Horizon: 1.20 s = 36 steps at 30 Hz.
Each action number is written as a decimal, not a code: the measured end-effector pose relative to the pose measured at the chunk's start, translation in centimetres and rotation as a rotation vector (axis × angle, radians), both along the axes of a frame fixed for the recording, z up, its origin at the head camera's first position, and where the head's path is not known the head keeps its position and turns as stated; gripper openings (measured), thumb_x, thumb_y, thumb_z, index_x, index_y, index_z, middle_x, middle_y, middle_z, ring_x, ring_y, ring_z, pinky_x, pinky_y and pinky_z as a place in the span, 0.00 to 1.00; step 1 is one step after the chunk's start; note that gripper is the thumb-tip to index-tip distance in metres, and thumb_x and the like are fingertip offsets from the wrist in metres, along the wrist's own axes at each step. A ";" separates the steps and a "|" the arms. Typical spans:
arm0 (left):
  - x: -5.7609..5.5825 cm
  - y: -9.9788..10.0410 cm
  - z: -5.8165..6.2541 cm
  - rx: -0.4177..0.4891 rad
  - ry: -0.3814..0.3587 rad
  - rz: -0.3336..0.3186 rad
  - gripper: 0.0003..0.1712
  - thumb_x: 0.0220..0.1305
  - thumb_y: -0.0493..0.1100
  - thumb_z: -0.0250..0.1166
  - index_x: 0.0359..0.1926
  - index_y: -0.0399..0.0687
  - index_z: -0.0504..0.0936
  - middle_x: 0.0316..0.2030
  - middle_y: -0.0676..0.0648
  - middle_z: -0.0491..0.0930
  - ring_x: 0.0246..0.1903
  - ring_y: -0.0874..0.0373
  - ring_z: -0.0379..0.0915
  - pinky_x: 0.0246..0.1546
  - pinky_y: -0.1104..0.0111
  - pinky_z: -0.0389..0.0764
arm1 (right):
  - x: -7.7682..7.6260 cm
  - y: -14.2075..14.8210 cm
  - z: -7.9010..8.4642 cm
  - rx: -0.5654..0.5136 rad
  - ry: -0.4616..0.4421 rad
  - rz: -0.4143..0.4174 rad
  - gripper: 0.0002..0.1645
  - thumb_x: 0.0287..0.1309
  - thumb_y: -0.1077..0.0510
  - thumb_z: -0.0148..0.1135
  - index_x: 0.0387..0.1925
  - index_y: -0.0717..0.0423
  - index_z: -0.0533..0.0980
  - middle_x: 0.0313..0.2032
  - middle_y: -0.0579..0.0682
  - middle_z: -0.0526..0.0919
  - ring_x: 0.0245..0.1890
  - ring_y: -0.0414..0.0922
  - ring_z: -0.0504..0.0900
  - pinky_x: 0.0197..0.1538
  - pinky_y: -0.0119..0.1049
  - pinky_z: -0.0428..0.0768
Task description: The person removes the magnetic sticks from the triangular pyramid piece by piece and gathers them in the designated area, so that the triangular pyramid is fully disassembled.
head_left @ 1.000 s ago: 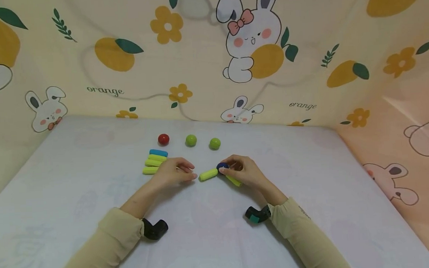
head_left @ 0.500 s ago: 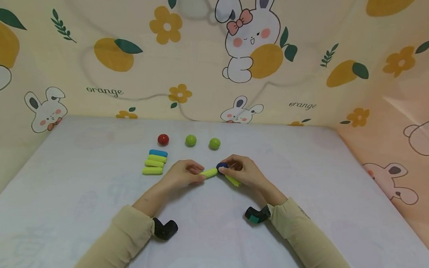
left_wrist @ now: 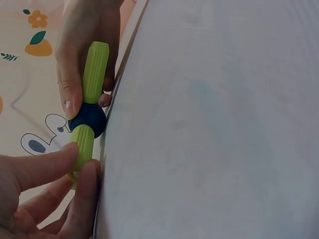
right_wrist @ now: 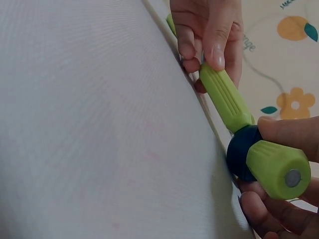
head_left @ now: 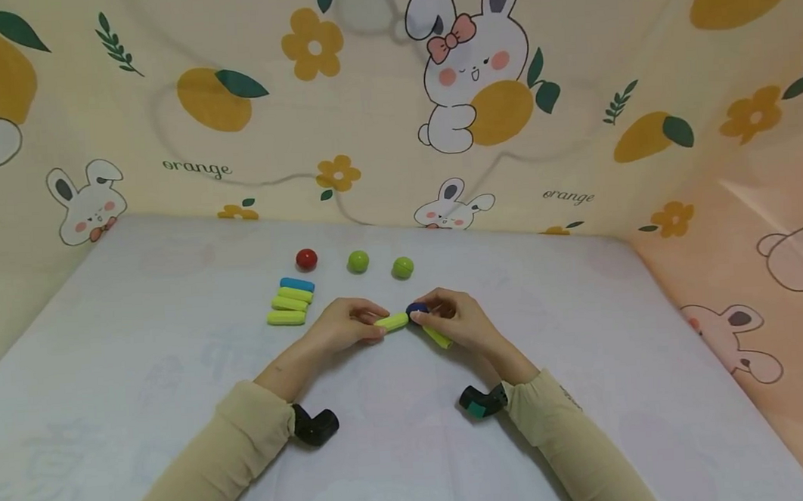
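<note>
My right hand [head_left: 449, 316] pinches a dark blue ball [right_wrist: 240, 152] between thumb and fingers. Two yellow-green ribbed rods meet that ball at different sides. One rod [left_wrist: 95, 72] points back toward me beside the right hand, and its end shows a round grey metal disc in the right wrist view. The other rod [right_wrist: 224, 94] points left, and my left hand [head_left: 344, 325] pinches its outer end between thumb and fingertips. In the left wrist view the ball sits between the two rods, touching both.
Left of the hands lie a blue rod [head_left: 297, 285] and several yellow-green rods [head_left: 288, 303], side by side. Farther back stand a red ball [head_left: 306, 260] and two green balls [head_left: 358, 262]. A patterned cloth [head_left: 367, 116] rises behind the white table [head_left: 175, 353].
My left hand has moved right and taken hold of the free end of the left-pointing rod. The right hand has kept its grip on the blue ball.
</note>
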<state>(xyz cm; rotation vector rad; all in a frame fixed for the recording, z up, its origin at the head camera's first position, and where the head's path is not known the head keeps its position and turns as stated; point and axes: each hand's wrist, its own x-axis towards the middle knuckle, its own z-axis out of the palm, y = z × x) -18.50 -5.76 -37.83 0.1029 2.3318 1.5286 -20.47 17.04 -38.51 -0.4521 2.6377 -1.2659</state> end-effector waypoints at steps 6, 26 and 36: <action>-0.2 0.0 -0.3 0.019 -0.004 -0.028 0.15 0.61 0.35 0.65 0.50 0.37 0.81 0.38 0.43 0.81 0.30 0.62 0.77 0.37 0.73 0.81 | -0.1 0.0 0.0 -0.008 -0.002 0.005 0.18 0.58 0.47 0.64 0.46 0.51 0.80 0.38 0.50 0.82 0.33 0.44 0.75 0.35 0.34 0.71; -0.2 0.0 0.0 0.050 -0.027 -0.076 0.16 0.67 0.35 0.59 0.54 0.34 0.77 0.40 0.42 0.79 0.32 0.63 0.77 0.39 0.73 0.81 | -0.1 0.1 0.0 0.001 0.003 0.012 0.17 0.58 0.48 0.64 0.46 0.51 0.80 0.39 0.49 0.82 0.35 0.44 0.76 0.38 0.35 0.72; -0.2 -0.1 0.0 0.041 -0.027 -0.093 0.17 0.67 0.35 0.59 0.55 0.34 0.77 0.40 0.42 0.78 0.32 0.63 0.77 0.40 0.73 0.81 | -0.2 0.2 0.0 0.012 -0.002 0.015 0.17 0.58 0.48 0.64 0.46 0.50 0.80 0.40 0.49 0.82 0.36 0.44 0.76 0.38 0.35 0.72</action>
